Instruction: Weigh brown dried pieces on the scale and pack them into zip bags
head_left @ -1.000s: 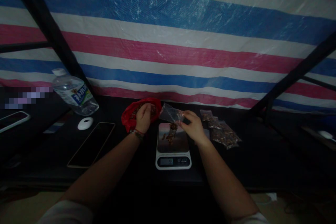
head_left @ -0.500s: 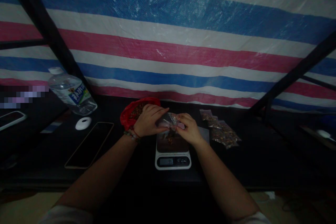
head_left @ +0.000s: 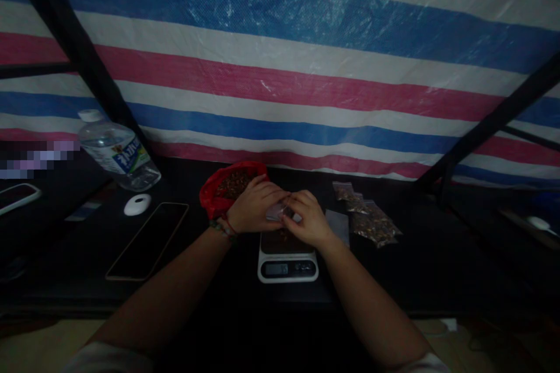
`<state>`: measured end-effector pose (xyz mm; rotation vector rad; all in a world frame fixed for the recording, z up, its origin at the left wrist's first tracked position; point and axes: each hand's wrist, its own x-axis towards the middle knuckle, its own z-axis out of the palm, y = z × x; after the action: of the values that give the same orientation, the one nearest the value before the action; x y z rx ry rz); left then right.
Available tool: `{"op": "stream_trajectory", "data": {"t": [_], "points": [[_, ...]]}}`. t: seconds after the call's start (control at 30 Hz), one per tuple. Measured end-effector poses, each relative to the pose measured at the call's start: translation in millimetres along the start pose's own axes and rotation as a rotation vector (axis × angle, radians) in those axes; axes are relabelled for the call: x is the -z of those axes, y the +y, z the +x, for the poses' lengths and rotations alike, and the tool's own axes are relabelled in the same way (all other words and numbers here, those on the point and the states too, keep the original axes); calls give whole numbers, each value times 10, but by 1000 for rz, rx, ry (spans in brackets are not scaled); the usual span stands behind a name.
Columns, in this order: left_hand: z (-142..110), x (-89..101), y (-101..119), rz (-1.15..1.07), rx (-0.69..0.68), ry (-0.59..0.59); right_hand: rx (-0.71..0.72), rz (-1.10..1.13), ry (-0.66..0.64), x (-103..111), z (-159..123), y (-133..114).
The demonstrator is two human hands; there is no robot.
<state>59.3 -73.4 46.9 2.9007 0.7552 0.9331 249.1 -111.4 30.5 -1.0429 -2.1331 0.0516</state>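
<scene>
Over a white kitchen scale (head_left: 287, 277), a small clear plastic bag (head_left: 275, 211) is held between both hands. My left hand (head_left: 254, 205) grips its left side, and my right hand (head_left: 310, 218) pinches the right side; the fingers cover much of the bag. A few brown bits lie on the scale's dark pan (head_left: 286, 243), and its display seems to read 95. Behind my left hand, a red bag (head_left: 210, 192) stands open with small brown pieces (head_left: 236, 184) inside. Several filled zip bags (head_left: 374, 222) lie to the right of my right hand.
A flat clear bag (head_left: 338, 227) lies beside the scale. On the left are a phone (head_left: 147, 242), a white mouse-shaped object (head_left: 137, 204) and a large water bottle (head_left: 120, 148). Striped sheeting (head_left: 306, 81) hangs behind the black table, between dark metal posts (head_left: 83, 52).
My right hand has moved left, closer to my left hand, covering more of the bag. The left hand has shifted slightly down, uncovering more of the brown pieces. The display looks unchanged.
</scene>
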Motion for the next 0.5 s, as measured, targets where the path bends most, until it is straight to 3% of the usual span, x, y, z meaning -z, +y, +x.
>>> {"op": "stream_trajectory", "data": {"t": [0.17, 0.37, 0.5], "points": [[-49, -53, -132, -19, 138, 86, -77, 187, 78, 109, -7, 180], [-121, -182, -345, -27, 329, 157, -189, 209, -230, 102, -22, 400], [-135, -226, -399, -66, 375, 145, -180, 211, -270, 27, -11, 421]]}}
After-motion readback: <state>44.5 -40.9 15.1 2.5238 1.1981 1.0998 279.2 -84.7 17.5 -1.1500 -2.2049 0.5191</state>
